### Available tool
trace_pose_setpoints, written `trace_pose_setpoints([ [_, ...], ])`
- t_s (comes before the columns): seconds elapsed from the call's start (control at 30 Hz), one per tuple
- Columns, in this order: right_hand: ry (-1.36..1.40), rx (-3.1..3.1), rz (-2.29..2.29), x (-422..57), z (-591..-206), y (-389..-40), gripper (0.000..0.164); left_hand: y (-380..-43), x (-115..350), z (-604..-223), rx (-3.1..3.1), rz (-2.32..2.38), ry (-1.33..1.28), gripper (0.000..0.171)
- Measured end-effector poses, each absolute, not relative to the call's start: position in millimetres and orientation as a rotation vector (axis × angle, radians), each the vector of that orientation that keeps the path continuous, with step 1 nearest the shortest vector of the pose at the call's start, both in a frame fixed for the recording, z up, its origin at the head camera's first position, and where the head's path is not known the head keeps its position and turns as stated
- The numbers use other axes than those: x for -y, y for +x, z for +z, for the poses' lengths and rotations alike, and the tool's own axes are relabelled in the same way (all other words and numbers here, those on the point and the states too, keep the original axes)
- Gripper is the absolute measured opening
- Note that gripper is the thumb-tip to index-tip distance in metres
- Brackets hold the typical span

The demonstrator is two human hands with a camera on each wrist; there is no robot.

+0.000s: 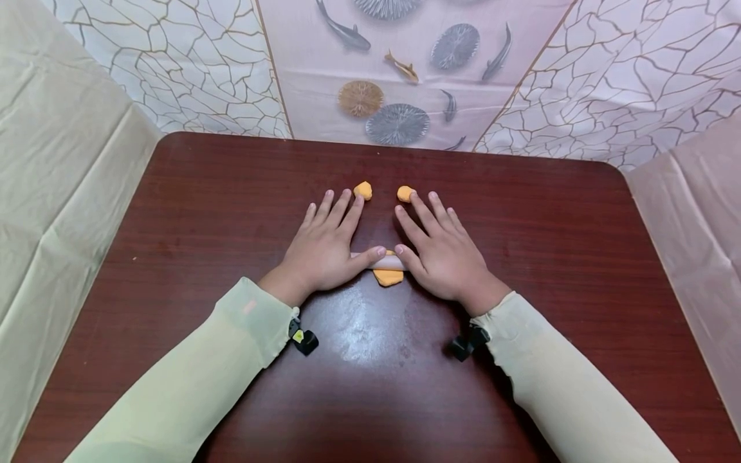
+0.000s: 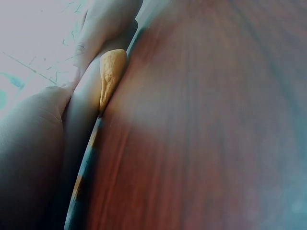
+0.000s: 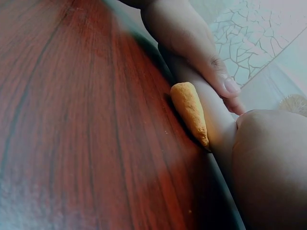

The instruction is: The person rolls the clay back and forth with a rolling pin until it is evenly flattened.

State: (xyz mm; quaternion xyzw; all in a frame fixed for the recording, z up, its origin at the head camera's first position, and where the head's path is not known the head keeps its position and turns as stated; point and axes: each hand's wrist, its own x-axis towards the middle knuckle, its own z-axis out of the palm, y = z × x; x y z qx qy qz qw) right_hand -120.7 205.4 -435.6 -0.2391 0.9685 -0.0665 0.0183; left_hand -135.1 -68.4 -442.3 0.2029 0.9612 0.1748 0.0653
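Observation:
Between the two hands lies a pale, smooth rolling pin [image 1: 390, 262], crossing a flattened piece of orange dough [image 1: 388, 278]. My left hand [image 1: 321, 251] rests on the pin's left part, fingers straight and spread, pointing away. On the right part lies my right hand [image 1: 450, 257], also with straight, spread fingers. Both thumbs point inward along the pin, their tips a little apart. From the side, the right wrist view shows the dough [image 3: 188, 105] bulging out from under the rolling pin [image 3: 218, 120]. The pin's ends are hidden by the hands in the head view.
Two small orange dough lumps lie farther back on the brown table [image 1: 231, 193]: the left lump [image 1: 363, 191] by the left fingertips, the right lump [image 1: 404, 193] by the right fingertips. Patterned cloth [image 1: 220, 58] hangs behind the table.

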Motion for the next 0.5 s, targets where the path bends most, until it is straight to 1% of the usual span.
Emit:
trace_pose_setpoints([
  [0.5, -0.753, -3.006, -0.156, -203, -436, -110, 0.077, -125, 69, -440, -2.903, 0.415, 0.672, 0.103],
])
